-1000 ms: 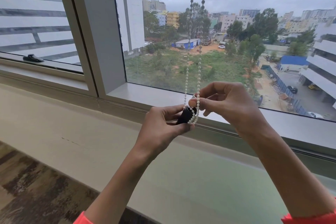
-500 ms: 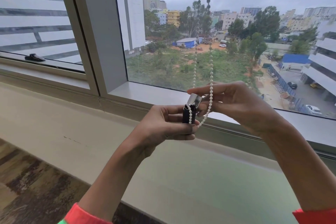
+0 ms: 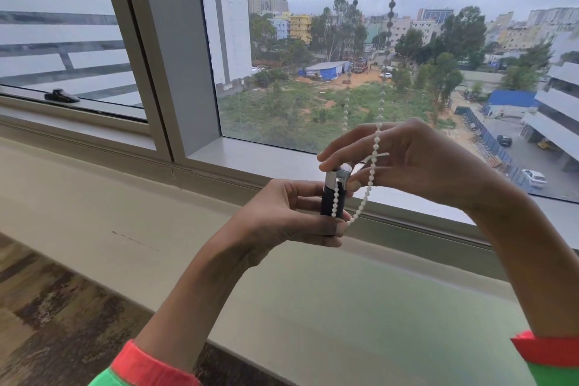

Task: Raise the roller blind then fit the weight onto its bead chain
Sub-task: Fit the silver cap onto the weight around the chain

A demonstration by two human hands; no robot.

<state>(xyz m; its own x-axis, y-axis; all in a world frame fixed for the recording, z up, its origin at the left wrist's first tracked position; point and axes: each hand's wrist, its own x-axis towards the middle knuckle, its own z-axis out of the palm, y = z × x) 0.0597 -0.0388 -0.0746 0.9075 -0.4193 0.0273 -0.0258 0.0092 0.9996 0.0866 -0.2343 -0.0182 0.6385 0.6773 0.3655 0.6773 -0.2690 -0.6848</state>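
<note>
A white bead chain point(image 3: 380, 110) hangs in two strands in front of the window and loops at hand height. The weight point(image 3: 334, 196) is a small upright black cylinder with a silver cap. My left hand point(image 3: 282, 216) grips its black body between thumb and fingers. One strand of beads runs down the front of the weight. My right hand point(image 3: 413, 163) is just above and to the right, its fingertips on the silver cap, and the other strand crosses its fingers. The blind itself is out of view.
A grey window frame post point(image 3: 175, 50) stands to the left of the chain. Below the glass runs a wide pale sill ledge point(image 3: 125, 197). A black window handle point(image 3: 61, 95) lies on the left pane's lower frame. Patterned carpet point(image 3: 47, 316) shows bottom left.
The weight has been turned upright, and its silver cap now shows. The bead loop, which was bunched at my fingertips, now runs down the weight's front, with the two strands further apart.
</note>
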